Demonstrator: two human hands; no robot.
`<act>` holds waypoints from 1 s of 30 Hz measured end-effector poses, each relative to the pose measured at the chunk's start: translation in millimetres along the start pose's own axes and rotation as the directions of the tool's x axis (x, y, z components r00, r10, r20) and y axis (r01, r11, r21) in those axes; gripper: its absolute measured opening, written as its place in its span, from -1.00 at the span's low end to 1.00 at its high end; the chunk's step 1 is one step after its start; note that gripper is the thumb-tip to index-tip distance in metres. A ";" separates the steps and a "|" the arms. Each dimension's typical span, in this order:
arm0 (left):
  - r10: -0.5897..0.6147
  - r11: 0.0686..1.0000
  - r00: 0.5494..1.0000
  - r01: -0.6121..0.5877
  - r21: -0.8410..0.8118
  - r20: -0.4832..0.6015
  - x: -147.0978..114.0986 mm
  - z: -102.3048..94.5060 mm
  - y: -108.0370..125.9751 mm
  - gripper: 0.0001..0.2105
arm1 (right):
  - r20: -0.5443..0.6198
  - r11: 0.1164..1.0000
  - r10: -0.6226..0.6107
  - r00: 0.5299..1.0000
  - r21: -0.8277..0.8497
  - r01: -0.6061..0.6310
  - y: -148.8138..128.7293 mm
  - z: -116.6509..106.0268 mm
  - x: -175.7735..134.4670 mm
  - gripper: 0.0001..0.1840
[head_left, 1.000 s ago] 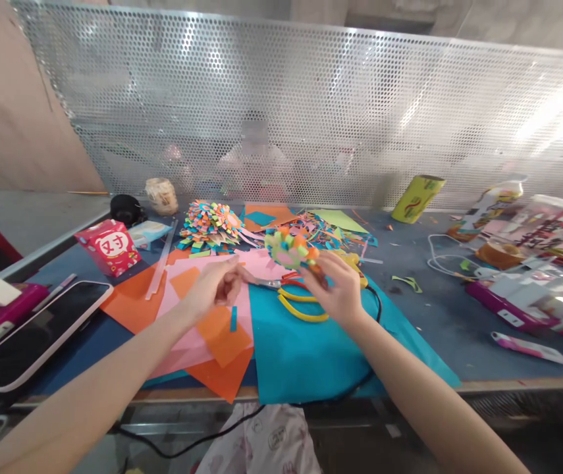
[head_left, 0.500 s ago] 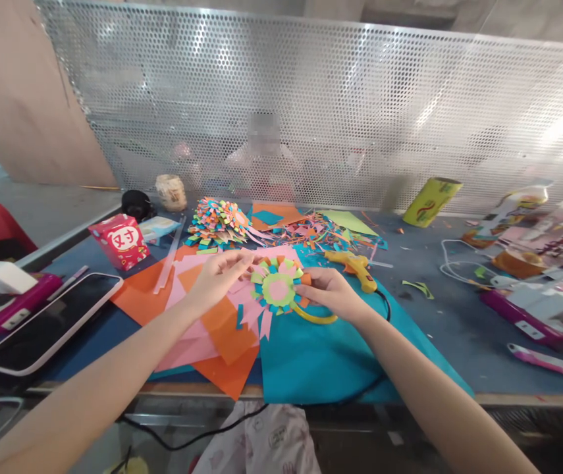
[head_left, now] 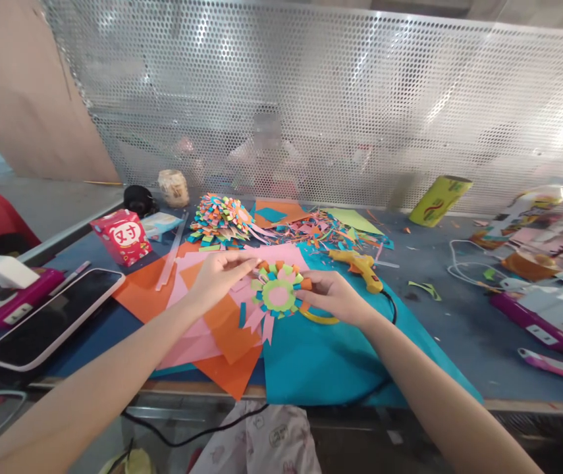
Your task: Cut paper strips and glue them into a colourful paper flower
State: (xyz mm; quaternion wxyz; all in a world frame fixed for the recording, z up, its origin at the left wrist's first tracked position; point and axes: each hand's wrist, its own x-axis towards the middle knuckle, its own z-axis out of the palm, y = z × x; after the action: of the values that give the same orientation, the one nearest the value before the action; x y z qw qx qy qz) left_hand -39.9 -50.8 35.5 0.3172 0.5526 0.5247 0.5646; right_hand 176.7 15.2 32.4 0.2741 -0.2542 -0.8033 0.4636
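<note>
Over left edge of 1 big teal sheet (head_left: 330,368): left hand (head_left: 219,276) now joins right hand (head_left: 336,297) at 1 paper rosette (head_left: 278,295), front turned to view, so two-handed work; right fingers pinch right rim, left at upper-left rim, can't tell if pinching; 1 glue gun (head_left: 359,264), 2 pink tails (head_left: 268,327)

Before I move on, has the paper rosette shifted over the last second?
Yes. Judged against the near left corner of the teal paper sheet, the paper rosette has moved left and lower in the view.
</note>
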 end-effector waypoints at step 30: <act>0.099 0.437 0.887 -0.445 0.782 0.450 25.7 -22.0 -41.9 -0.62 | -0.072 0.636 -0.269 0.961 -0.763 0.121 37.6 -38.6 9.8 -0.68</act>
State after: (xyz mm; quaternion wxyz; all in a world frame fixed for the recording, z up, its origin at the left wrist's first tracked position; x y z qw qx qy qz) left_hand -75.0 -21.6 7.0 -0.0182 0.8016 0.5754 0.1612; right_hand 201.5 61.6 17.3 0.2638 -0.2965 -0.9173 0.0331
